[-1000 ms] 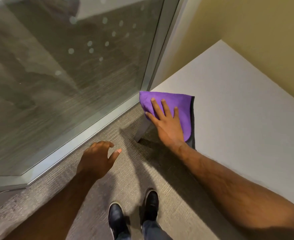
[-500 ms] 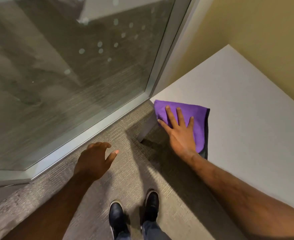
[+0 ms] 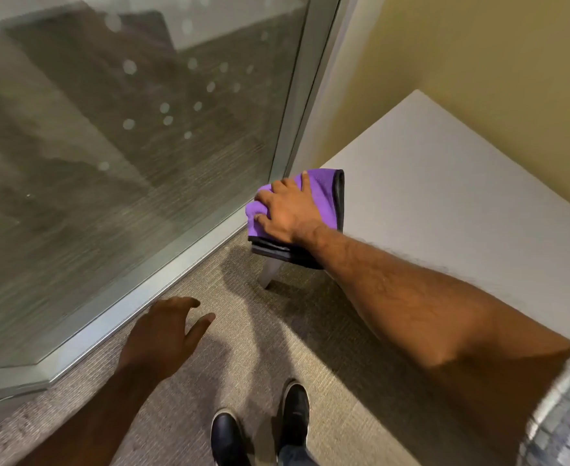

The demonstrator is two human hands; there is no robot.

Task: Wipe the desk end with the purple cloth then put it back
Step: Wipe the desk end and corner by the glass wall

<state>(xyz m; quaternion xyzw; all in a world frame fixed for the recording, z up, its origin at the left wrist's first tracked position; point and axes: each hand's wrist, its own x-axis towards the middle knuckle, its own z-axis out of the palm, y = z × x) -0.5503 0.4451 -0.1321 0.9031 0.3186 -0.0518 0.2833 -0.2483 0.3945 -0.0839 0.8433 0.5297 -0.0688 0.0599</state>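
Hard to see: from my feed the near corner of the desk [image 3: 445, 196] is buried under the purple cloth [image 3: 324, 193], so I can't tell exactly where the edge runs. Only a bit of desk leg [image 3: 269, 272] pokes out below.
Cut off: my right arm runs out of the frame at a plaid sleeve [image 3: 566, 408]; the shoes [image 3: 295, 412] are clipped at the bottom.
Cloth: folded, on the desk's end corner by the glass wall [image 3: 125, 146], its dark underside hanging over the near edge.
Right hand [image 3: 285, 210]: on top of the cloth, fingers curled and bunching the fabric on the left side.
Left hand [image 3: 162, 334]: loose, fingers spread, holding nothing, over the carpet [image 3: 243, 348].
Changed: half a second ago the hand lay flat with straight fingers; now it's gripping, and the cloth looks scrunched.
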